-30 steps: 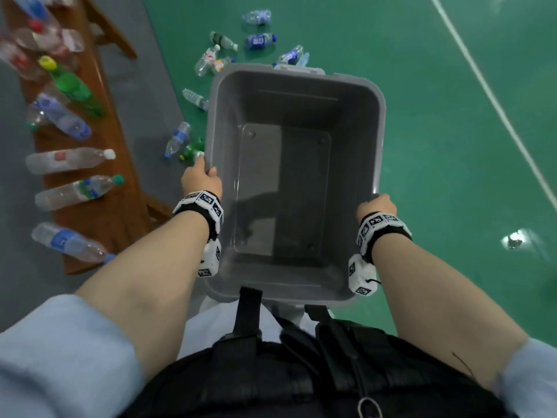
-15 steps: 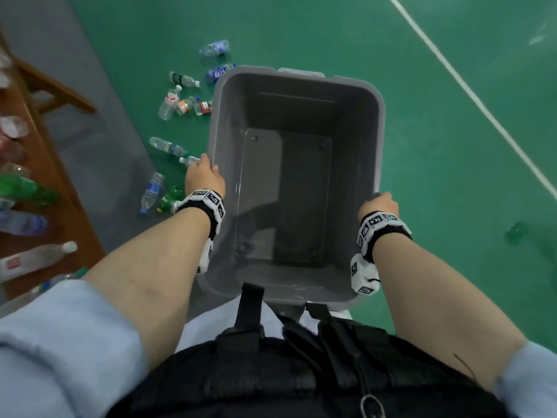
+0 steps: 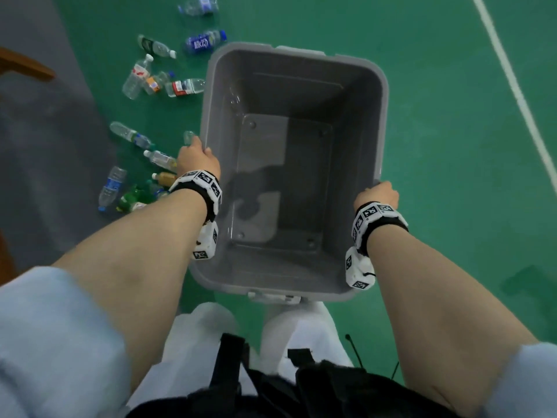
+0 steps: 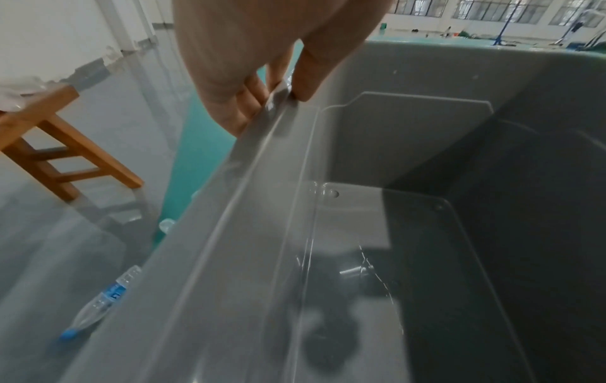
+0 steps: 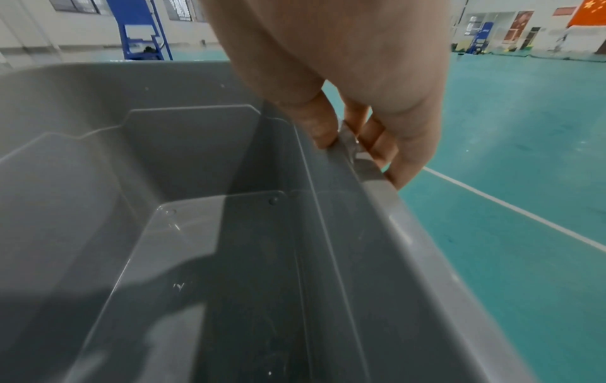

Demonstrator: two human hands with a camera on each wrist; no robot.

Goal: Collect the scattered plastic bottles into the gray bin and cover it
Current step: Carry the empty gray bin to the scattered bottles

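I carry an empty gray bin (image 3: pixel 383 122) in front of me above the green floor. My left hand (image 3: pixel 196 159) grips its left rim (image 4: pixel 262 134), thumb inside and fingers outside. Gripping the right rim (image 5: pixel 370 178) the same way is my right hand (image 3: pixel 378 193). Several plastic bottles lie scattered on the floor left of the bin: a blue-labelled one (image 3: pixel 205 42), a red-labelled one (image 3: pixel 184 87), a clear one (image 3: pixel 131 135) and a green one (image 3: pixel 129 200). One bottle with a blue cap (image 4: pixel 98 305) shows beside the bin in the left wrist view. No lid is in view.
A wooden bench (image 4: pixel 49 140) stands at the left on the gray floor strip (image 3: pixel 45 146). A white court line (image 3: pixel 512 82) crosses the green floor to the right. Open green floor lies right of the bin (image 5: pixel 524 181).
The view has swung right and the bin has come nearer the bottle cluster; the bench with its bottles has slid out of the head view. Both hands keep their grip on the rims.
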